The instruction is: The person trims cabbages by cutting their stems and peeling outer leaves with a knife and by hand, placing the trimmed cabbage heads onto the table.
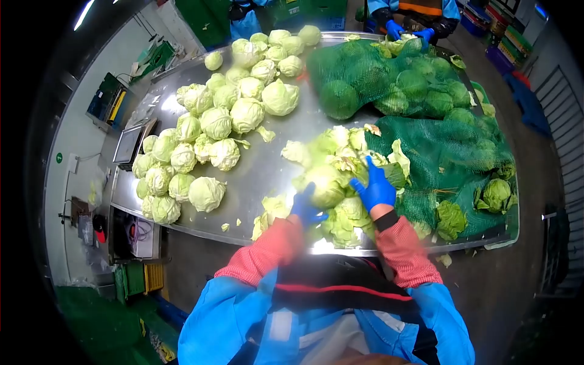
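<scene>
Both my hands wear blue gloves and reach over a heap of loose cabbage leaves near the table's front edge. Between them is a pale green cabbage (325,187). My left hand (306,207) is at its lower left side, fingers apart. To its right, my right hand (376,187) has thumb and fingers spread; whether it touches the cabbage I cannot tell. Leaves (350,222) lie below and between the hands, and more trimmed leaves (340,143) are piled beyond them. A green mesh sack (426,146) lies just right of my right hand.
Many cabbages (216,123) stand across the metal table's (280,128) left and far side. Another green mesh sack (347,73) full of cabbages lies at the far right. Across the table, a person's blue-gloved hands (409,31) work over leaves. A scale (129,145) sits at the left edge.
</scene>
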